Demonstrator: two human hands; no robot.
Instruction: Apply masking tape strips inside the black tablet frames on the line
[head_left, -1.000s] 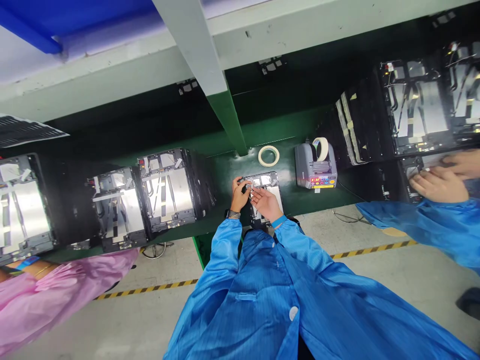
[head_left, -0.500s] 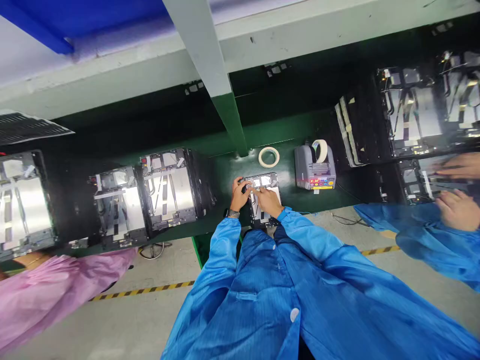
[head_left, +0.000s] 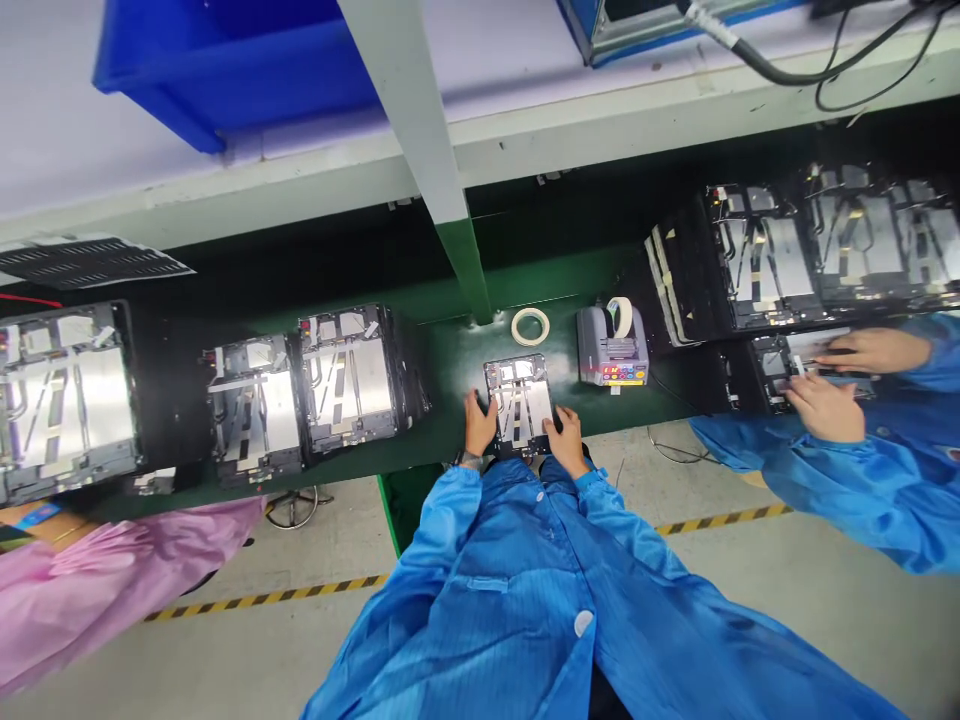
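Note:
In front of me on the green bench lies a flat, tablet-like electronic unit (head_left: pixel 534 402) with its inside exposed: a silver panel, dark strips and a black frame. My left hand (head_left: pixel 478 428) is at its left edge, thumb and fingers apart. At the lower right edge is my right hand (head_left: pixel 568 442), fingers spread and thumb tip against the frame. Neither hand closes around the unit. Just beyond it lies a cream tape roll (head_left: pixel 517 327). A grey tape dispenser (head_left: pixel 611 347) with a lit display stands to the right, another roll on top.
Stacks of similar units stand left (head_left: pixel 349 385) and right (head_left: pixel 765 260). A co-worker's hands (head_left: pixel 832 405) work on a unit at right; a pink sleeve (head_left: pixel 135 560) reaches in at left. A green-and-white post (head_left: pixel 461 250) rises behind the bench. A blue bin (head_left: pixel 247 75) sits above.
My hands have moved apart, from the unit's upper part down to its two sides. My right hand no longer covers the unit. The view has shifted, and the co-worker's hands at right have moved.

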